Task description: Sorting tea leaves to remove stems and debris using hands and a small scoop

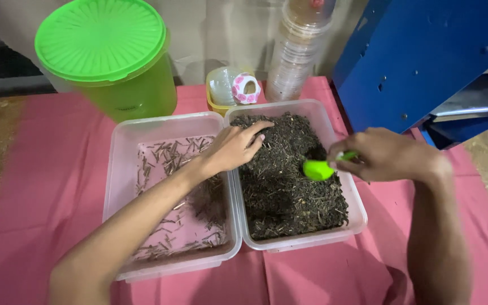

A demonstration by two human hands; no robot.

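At centre frame the left hand point(234, 148) rests open-fingered on the dark dried leaves point(289, 186) in the right tub point(357, 217), steadying the heap. The right hand point(388, 155) has its grip closed around a green scoop point(318, 169), dipped into them. Twigs point(170, 164) lie sorted in the left tub point(114, 186).

Left hand point(234, 148) flat, right hand point(388, 153) clenched

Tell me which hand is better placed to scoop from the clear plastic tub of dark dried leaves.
Probably the right hand: it grips the bright green plastic scoop just above the dark dried leaves. The left hand rests empty on the pile.
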